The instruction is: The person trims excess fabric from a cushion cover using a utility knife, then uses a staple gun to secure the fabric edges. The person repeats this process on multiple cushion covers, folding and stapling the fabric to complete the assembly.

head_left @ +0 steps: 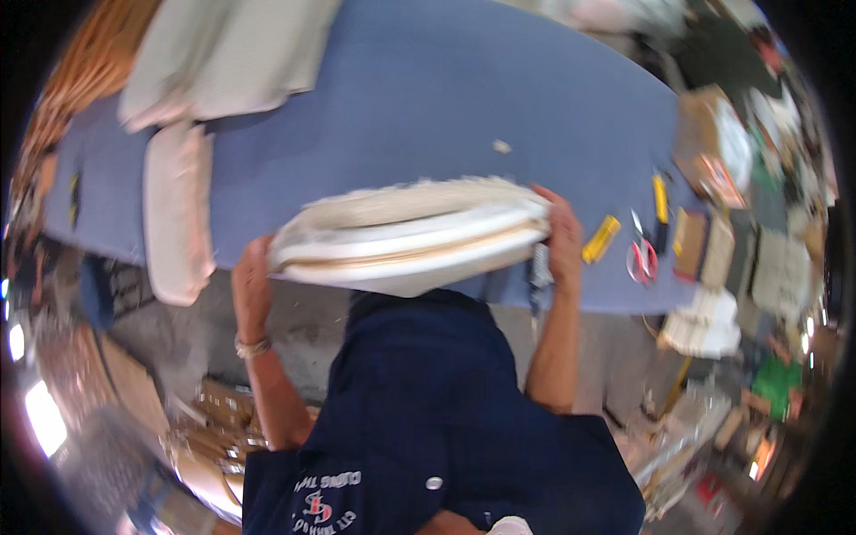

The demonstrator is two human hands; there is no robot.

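Note:
My left hand and my right hand grip the two ends of a long upholstered pad. It has beige fabric with a frayed far edge, and white foam-like layers with a thin tan strip between them. The pad is tilted at the near edge of the blue-covered table, close to my body. Fingers of both hands curl around its ends and are partly hidden. Left of my left hand lies a similar pale fabric-covered piece, overhanging the table edge. A dark-and-grey tool sits beside my right wrist; its kind is unclear.
Pale fabric-covered pieces lie at the far left. To the right are a yellow tool, red-handled scissors, a yellow-and-black cutter and a small box. A person in green is at the far right.

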